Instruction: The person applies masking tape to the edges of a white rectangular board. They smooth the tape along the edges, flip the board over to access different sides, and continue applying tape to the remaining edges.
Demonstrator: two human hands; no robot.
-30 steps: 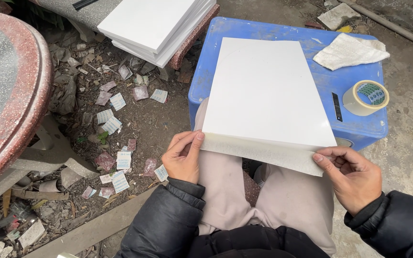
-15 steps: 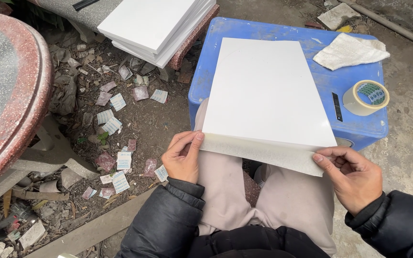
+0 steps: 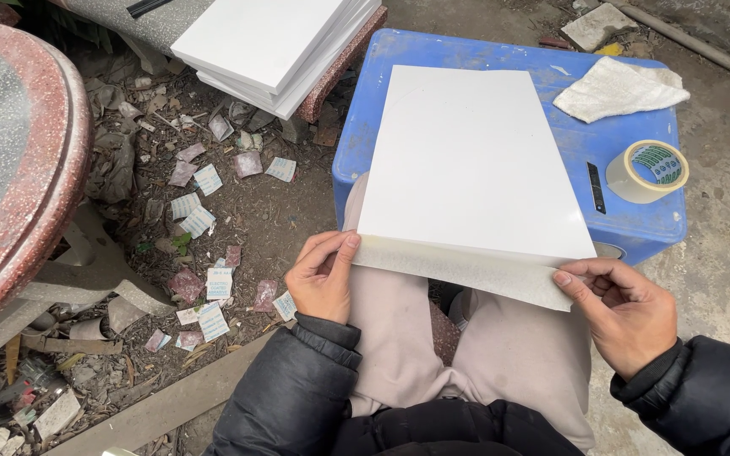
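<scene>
A flat white board (image 3: 471,160) lies on a blue plastic stool (image 3: 433,51), its near edge reaching over my knees. A thin translucent film strip (image 3: 466,268) hangs from that near edge. My left hand (image 3: 321,274) pinches the strip's left end at the board's corner. My right hand (image 3: 623,308) pinches the strip's right end between thumb and fingers.
A roll of tape (image 3: 648,171), a small dark blade (image 3: 596,187) and a crumpled white cloth (image 3: 620,89) sit on the stool's right side. A stack of white boards (image 3: 276,42) rests on a stone bench. A round reddish stone table (image 3: 19,169) stands left. Small packets (image 3: 209,179) litter the dirt.
</scene>
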